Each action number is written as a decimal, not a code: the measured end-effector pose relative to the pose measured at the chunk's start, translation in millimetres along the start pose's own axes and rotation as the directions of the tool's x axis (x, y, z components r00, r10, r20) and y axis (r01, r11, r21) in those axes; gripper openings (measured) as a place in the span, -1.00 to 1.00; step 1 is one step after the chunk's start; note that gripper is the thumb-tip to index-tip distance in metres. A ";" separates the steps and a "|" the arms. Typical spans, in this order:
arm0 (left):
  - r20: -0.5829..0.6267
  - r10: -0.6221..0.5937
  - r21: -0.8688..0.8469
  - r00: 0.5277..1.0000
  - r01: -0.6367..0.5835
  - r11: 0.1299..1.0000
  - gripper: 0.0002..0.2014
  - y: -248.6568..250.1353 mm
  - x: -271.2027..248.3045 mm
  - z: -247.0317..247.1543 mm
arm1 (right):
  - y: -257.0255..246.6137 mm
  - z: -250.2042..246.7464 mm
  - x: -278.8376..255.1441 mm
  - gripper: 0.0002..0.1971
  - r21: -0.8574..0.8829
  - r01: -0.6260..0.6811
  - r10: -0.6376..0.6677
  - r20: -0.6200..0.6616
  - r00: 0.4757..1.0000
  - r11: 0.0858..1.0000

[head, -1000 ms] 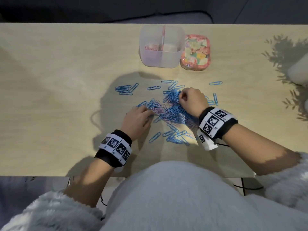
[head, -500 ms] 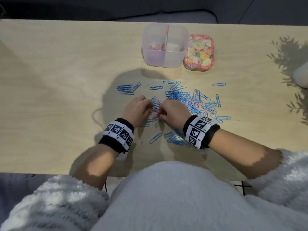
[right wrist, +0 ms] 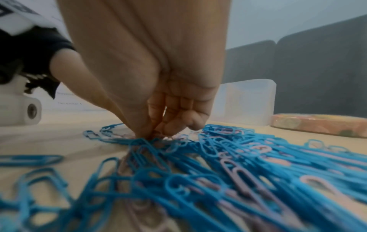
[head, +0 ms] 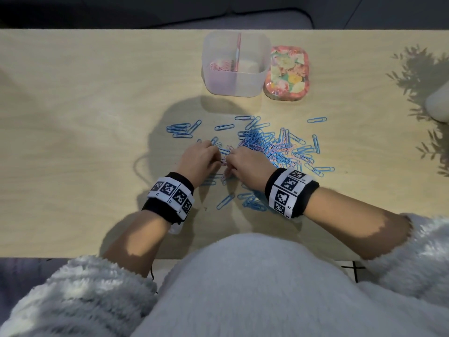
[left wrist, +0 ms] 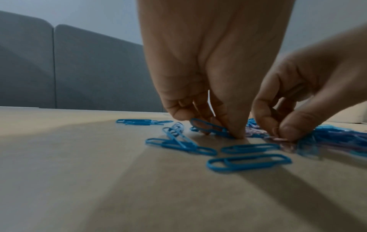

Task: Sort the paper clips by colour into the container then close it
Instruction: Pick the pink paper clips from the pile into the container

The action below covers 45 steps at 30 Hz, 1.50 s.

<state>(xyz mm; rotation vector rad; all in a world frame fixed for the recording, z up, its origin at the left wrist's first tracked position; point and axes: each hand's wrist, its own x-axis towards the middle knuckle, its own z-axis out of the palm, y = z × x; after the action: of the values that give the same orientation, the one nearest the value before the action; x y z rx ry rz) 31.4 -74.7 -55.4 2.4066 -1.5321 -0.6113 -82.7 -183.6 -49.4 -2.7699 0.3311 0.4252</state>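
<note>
Blue and pink paper clips (head: 269, 148) lie heaped and scattered mid-table. My left hand (head: 218, 156) and right hand (head: 229, 162) meet at the heap's left edge, fingers curled down. In the left wrist view my left hand (left wrist: 228, 131) pinches a blue clip (left wrist: 206, 126) against the table, while my right hand (left wrist: 280, 135) pinches a pink clip (left wrist: 281, 139). In the right wrist view the right hand (right wrist: 152, 133) digs into the pile (right wrist: 228, 157). The clear divided container (head: 237, 86) stands behind, with pink clips (head: 220, 66) in its left compartment.
The floral lid (head: 286, 74) lies flat just right of the container. A small group of blue clips (head: 181, 130) lies apart on the left. A pale rounded object (head: 438, 105) sits at the table's right edge. A grey sofa stands behind the table.
My right hand came left and nearer from the far side of the heap to meet the left hand. The left hand barely shifted. Over the last half second both stayed put.
</note>
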 end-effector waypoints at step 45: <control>-0.032 -0.053 -0.074 0.998 0.051 0.996 -0.86 -5.3 2.3 -1.5 | 38.5 -27.9 6.4 -0.70 0.805 -0.360 0.379 0.183 0.907 0.472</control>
<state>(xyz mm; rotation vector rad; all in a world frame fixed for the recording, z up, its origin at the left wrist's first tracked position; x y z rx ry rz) 37.2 -74.5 -56.8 2.3962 -1.4126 -0.6230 -80.2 -229.9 -36.7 -1.7331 0.8951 0.2310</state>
